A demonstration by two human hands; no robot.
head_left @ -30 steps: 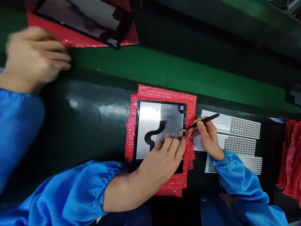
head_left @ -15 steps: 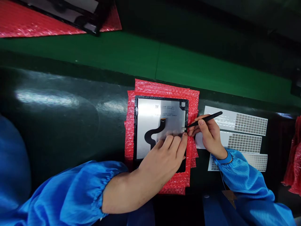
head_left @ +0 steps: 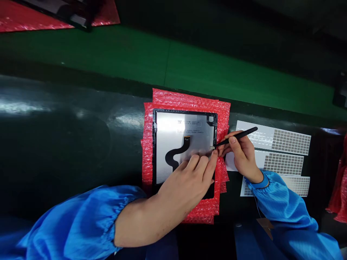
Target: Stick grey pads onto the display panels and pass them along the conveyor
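A tablet screen panel (head_left: 168, 124) lies back side up, with a silvery back, black frame and a curved black flex cable (head_left: 177, 153). Across its lower right part rests my left hand (head_left: 189, 180), holding nothing, its forefinger stretched to the panel's right edge. Just above that fingertip sits a small pale tab (head_left: 212, 147). Black tweezers (head_left: 240, 135) are gripped in my right hand (head_left: 241, 153), their tip touching or very close to the frame beside the tab. The left hand covers the lower end of the cable.
Layered red bubble wrap (head_left: 187, 97) lies under the panel. To the right are several white sheets of small grey stickers (head_left: 291, 141). More red bubble wrap (head_left: 108, 14) with another dark panel (head_left: 78, 20) is at upper left. Further red wrap (head_left: 338, 184) hangs at far right.
The view has shifted slightly, so the far panel sits further left and higher. Both hands and the tweezers keep nearly the same place at the panel's right edge.
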